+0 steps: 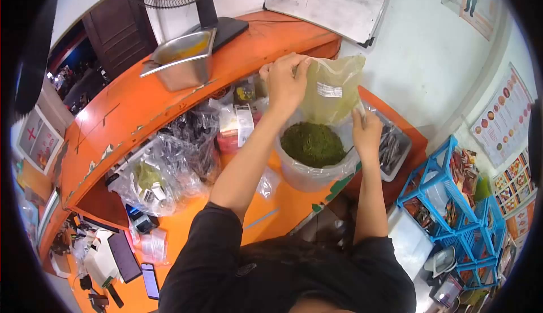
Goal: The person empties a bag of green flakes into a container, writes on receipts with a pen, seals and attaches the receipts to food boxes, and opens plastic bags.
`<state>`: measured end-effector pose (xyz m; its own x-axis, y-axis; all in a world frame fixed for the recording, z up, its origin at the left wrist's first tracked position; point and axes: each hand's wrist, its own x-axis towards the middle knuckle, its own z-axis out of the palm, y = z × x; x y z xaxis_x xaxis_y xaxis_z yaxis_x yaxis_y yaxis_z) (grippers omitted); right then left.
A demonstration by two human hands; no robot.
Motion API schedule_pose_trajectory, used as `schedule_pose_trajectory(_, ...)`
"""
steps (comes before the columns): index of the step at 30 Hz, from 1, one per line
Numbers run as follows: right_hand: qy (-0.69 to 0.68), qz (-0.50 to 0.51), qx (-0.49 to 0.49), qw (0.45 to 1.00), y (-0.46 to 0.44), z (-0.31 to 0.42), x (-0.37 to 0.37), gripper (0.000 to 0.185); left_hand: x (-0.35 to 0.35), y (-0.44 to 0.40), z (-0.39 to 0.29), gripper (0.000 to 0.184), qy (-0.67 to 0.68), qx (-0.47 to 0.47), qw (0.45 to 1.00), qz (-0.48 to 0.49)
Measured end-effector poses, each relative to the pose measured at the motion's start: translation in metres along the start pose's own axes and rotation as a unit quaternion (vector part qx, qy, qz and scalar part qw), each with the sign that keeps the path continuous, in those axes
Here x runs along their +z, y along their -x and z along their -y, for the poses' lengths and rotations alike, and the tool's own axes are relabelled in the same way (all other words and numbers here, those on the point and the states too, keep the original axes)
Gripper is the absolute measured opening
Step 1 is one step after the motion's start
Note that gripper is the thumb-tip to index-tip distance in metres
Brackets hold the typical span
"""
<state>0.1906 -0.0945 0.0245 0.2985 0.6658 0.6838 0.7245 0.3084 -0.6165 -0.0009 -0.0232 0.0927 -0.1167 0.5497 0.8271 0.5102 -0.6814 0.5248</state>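
Observation:
A translucent, green-tinted plastic bag (332,93) with a white printed label hangs tilted over a round clear tub (302,180). My left hand (287,84) grips the bag's upper left edge, fingers bent around the plastic. Lower down, my right hand (367,134) is closed on the bag's right side, close to the tub's rim. Green powder (313,144) fills much of the tub, which has thin plastic at its rim. The fingertips of my right hand are partly hidden, and I cannot tell whether anything else is between them.
Clear and black plastic bags (169,171) lie left of the tub under an orange ledge (107,121). On the ledge stand a metal container (184,70) and a fan (206,7). Blue crates (452,200) with packets are at the right. Phones (150,281) lie lower left.

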Motion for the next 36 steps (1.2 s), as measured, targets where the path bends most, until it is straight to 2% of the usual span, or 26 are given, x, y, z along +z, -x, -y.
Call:
schedule_pose_trajectory(3,-0.025,0.033,0.074,0.996,0.0,0.027,-0.019,0.019,-0.008,-0.006,-0.005,0.018,0.028,0.008,0.999,-0.026)
schedule_pose_trajectory(6,-0.061,-0.03,-0.06,0.996,0.001,-0.006,0.007,0.018,0.0,-0.003,0.005,0.017,-0.006,-0.008,1.0,-0.023)
schedule_pose_trajectory(9,-0.009,0.007,-0.024,1.0,0.001,0.004,0.006,0.016,0.002,0.001,0.009,0.018,-0.032,0.024,0.999,-0.032)
schedule_pose_trajectory(10,-0.019,0.016,0.005,1.0,0.003,0.018,-0.002,0.015,-0.007,0.001,0.001,0.02,-0.009,0.004,1.0,-0.01)
schedule_pose_trajectory(13,0.003,0.053,0.051,0.997,0.0,0.048,-0.022,0.014,-0.019,-0.005,-0.004,0.021,0.05,-0.004,0.998,-0.03)
schedule_pose_trajectory(14,0.002,0.059,0.013,0.998,-0.005,0.04,-0.013,0.013,-0.021,-0.005,0.003,0.02,0.057,0.003,0.997,-0.057)
schedule_pose_trajectory(17,0.005,0.085,-0.06,0.995,-0.006,0.016,0.009,0.011,-0.019,0.006,0.023,0.017,0.029,-0.102,0.994,-0.033)
schedule_pose_trajectory(18,0.009,0.09,-0.074,0.993,-0.015,0.024,0.009,0.01,-0.016,0.01,0.037,0.019,0.002,-0.073,0.996,-0.048)
schedule_pose_trajectory(21,0.004,0.117,-0.103,0.988,-0.024,0.054,-0.002,0.013,-0.025,0.013,0.041,0.021,0.147,-0.13,0.978,-0.077)
schedule_pose_trajectory(22,0.001,0.122,-0.116,0.986,-0.029,0.061,-0.004,0.015,-0.028,0.013,0.041,0.022,0.189,-0.103,0.972,-0.097)
schedule_pose_trajectory(25,-0.001,0.112,-0.139,0.984,-0.032,0.061,0.012,0.014,-0.037,0.021,0.046,0.022,0.167,-0.133,0.971,-0.103)
schedule_pose_trajectory(26,0.013,0.134,-0.135,0.982,-0.025,0.055,0.019,0.014,-0.027,0.027,0.067,0.022,0.168,-0.136,0.972,-0.091)
schedule_pose_trajectory(29,0.031,0.145,-0.152,0.977,-0.04,0.055,0.03,0.013,-0.021,0.035,0.086,0.022,0.173,-0.106,0.973,-0.114)
schedule_pose_trajectory(30,0.024,0.145,-0.147,0.978,-0.035,0.062,0.021,0.013,-0.03,0.035,0.072,0.022,0.157,-0.131,0.973,-0.105)
schedule_pose_trajectory(33,0.049,0.146,-0.141,0.978,-0.041,0.067,0.022,0.013,-0.043,0.028,0.039,0.022,0.072,-0.103,0.985,-0.117)
schedule_pose_trajectory(34,0.067,0.178,-0.126,0.974,-0.035,0.054,0.033,0.013,-0.035,0.028,0.06,0.022,0.13,-0.121,0.982,-0.064)
schedule_pose_trajectory(35,0.083,0.197,-0.119,0.97,-0.036,0.047,0.042,0.014,-0.032,0.038,0.077,0.022,0.14,-0.121,0.98,-0.073)
schedule_pose_trajectory(36,0.041,0.15,-0.124,0.98,-0.038,0.054,0.039,0.012,-0.028,0.028,0.069,0.022,0.159,-0.107,0.977,-0.091)
